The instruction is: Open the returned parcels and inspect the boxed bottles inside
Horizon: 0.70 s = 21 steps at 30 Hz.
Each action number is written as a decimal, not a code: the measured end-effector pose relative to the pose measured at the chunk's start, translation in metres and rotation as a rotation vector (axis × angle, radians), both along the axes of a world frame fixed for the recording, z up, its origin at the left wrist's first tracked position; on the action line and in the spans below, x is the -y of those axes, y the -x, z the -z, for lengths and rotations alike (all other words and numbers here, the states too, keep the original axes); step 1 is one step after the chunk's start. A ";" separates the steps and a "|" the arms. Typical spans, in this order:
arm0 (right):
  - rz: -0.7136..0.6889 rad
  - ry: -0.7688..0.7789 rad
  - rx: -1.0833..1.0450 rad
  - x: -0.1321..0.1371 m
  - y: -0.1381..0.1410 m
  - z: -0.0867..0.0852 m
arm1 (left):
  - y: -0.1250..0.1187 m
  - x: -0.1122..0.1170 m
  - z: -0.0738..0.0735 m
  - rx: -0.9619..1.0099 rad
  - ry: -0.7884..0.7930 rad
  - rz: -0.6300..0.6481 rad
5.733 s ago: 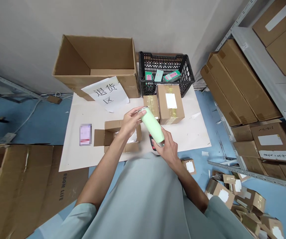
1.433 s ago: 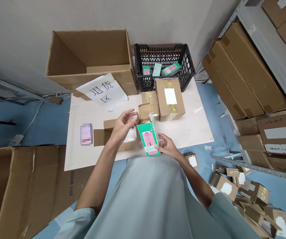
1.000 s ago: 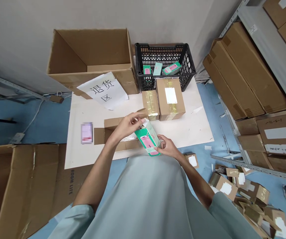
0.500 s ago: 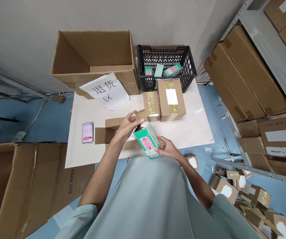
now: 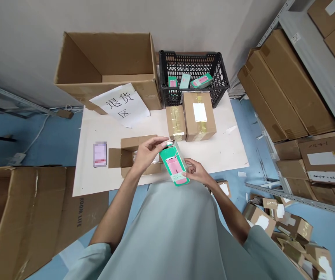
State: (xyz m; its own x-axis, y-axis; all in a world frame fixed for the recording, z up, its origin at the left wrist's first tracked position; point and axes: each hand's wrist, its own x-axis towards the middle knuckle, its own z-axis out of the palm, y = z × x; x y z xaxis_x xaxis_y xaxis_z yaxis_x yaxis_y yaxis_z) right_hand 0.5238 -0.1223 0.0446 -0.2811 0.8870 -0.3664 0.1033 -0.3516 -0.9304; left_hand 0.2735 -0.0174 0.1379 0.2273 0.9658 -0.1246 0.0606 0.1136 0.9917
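Note:
A small green and white box (image 5: 173, 166) with a pink device pictured on its front is held tilted above the table's front edge. My right hand (image 5: 197, 171) grips its lower right side, thumb on the front. At the top end, my left hand (image 5: 150, 151) pinches the box's flap, fingers closed; part of that end is hidden by the fingers. Just behind my left hand lies an opened brown carton (image 5: 129, 155) with white material inside. Two taped cartons stand past the green box: a small one (image 5: 176, 120) and a larger labelled one (image 5: 199, 116).
A large open carton (image 5: 106, 91) carries a white paper sign (image 5: 121, 104). A black crate (image 5: 193, 70) holds several similar green boxes. A blurred pink item (image 5: 100, 154) lies on the white table (image 5: 88, 132). Shelving with cartons (image 5: 325, 159) stands at right; more boxes lie on the floor.
My left hand has pressed down onto the top end of the green box, and the flap that stood up is now folded in. My right hand keeps its grip.

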 end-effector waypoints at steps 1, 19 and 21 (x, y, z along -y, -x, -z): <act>-0.003 0.003 -0.010 -0.001 0.000 -0.001 | -0.001 0.001 0.000 -0.001 0.005 0.003; 0.009 0.010 -0.172 -0.006 0.000 -0.001 | -0.007 0.001 -0.002 -0.050 0.065 -0.005; 0.021 0.011 -0.192 -0.005 0.001 0.001 | -0.006 0.001 -0.004 -0.066 0.049 0.043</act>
